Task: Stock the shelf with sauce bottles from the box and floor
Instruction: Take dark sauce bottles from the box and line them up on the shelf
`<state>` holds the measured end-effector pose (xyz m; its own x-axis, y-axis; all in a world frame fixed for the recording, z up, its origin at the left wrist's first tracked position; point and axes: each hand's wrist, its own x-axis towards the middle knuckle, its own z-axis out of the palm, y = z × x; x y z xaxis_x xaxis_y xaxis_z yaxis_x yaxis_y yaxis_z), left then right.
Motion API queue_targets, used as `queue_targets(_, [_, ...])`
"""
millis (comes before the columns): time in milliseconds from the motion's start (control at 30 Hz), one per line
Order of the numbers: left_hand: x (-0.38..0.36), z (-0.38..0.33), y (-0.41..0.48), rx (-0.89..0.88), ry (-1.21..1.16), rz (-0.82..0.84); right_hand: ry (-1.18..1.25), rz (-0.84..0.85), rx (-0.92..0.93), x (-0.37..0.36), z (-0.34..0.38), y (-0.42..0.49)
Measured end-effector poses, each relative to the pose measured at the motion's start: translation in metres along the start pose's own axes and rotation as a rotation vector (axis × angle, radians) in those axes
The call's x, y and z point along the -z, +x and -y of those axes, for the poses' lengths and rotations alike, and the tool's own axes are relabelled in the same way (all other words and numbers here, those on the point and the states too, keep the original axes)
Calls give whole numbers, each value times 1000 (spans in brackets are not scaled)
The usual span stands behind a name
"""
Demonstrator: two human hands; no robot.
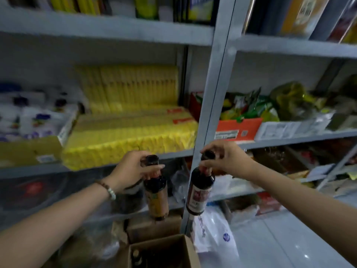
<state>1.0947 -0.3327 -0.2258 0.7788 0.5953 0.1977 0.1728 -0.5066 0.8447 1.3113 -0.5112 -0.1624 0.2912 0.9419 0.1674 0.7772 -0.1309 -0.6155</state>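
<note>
My left hand [131,170] grips the neck of a dark sauce bottle with an orange-brown label [156,198], which hangs upright in front of the lower shelf. My right hand [225,158] pinches the cap and neck of a second dark sauce bottle with a red and white label [200,192], held slightly tilted beside the grey shelf upright [212,93]. Both bottles hang in the air above an open cardboard box [185,252] on the floor, where another bottle top [136,255] shows inside.
Grey metal shelves hold yellow packets [131,132], white packs in a carton [34,120] at left, and an orange box [238,128] with green snack bags at right. A white plastic bag [214,233] lies on the pale tiled floor [280,238] beside the box.
</note>
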Motion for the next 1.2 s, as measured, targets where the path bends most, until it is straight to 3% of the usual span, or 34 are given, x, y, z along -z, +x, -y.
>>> queue_targets(267, [146, -181, 10, -273, 142, -383, 128, -164, 274, 129, 168, 51])
queue_targets(533, [256, -273, -4, -380, 203, -721, 366, -264, 539, 165, 294, 104])
queue_targets(900, [395, -269, -45, -290, 319, -961, 457, -339, 659, 122, 420, 180])
queue_targets(1200, [553, -237, -36, -356, 340, -940, 473, -467, 659, 73, 536, 270])
